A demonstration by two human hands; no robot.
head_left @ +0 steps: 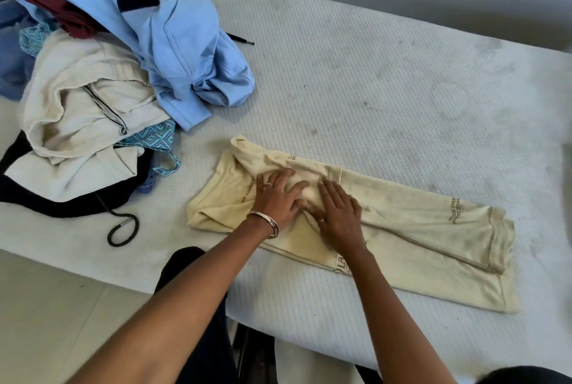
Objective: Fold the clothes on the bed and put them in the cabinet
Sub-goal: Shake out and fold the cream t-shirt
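A pale yellow shirt (pixel 418 229) lies folded into a long strip on the white mattress (pixel 371 89), running from centre to right. My left hand (pixel 277 198), with a bangle on the wrist, presses flat on the shirt's left part, fingers spread. My right hand (pixel 339 213) lies flat just beside it, fingers straight and pointing left, touching the left hand's fingertips. Neither hand grips the cloth. A pile of unfolded clothes sits at the upper left: a light blue hoodie (pixel 173 37) on top, a cream garment (pixel 83 105) under it.
A dark red cloth (pixel 62 9), a teal patterned piece (pixel 154 136) and a black garment (pixel 46 192) with a looped drawstring (pixel 122 230) belong to the pile. Tiled floor (pixel 55 306) lies at the lower left below the mattress edge. No cabinet is in view.
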